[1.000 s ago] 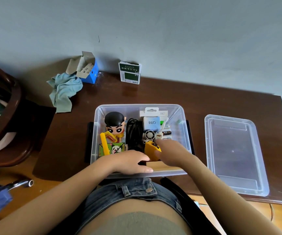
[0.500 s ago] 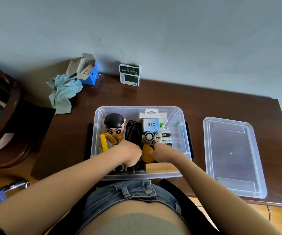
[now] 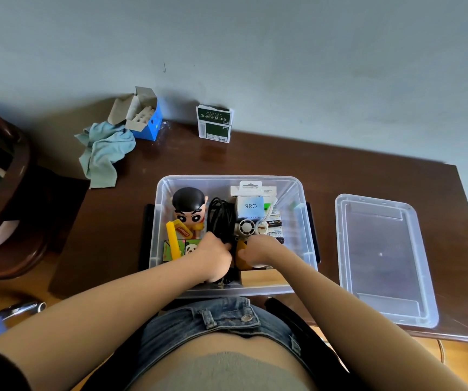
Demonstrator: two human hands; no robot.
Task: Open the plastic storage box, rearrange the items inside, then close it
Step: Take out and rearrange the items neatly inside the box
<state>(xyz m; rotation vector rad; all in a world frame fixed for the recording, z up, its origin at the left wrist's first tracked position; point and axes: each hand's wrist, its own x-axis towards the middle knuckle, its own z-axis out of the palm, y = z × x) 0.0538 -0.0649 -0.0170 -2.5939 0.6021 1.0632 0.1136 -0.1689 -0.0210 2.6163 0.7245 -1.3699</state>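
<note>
The clear plastic storage box stands open on the dark table, its lid lying flat to the right. Inside are a cartoon figurine, a black cable bundle, a yellow stick, a panda card, a small white fan, a blue box marked Q88 and a wooden block. My left hand is curled on the near end of the black cable. My right hand grips an orange-yellow object beside it.
At the back of the table stand an open blue carton, a crumpled teal cloth and a green and white pack. A dark wooden chair sits at the left. The table's front edge runs just behind my lap.
My left hand moved from the box's front edge up into the box and closed on the cable. My right hand stayed on the orange-yellow object, shifting slightly left.
</note>
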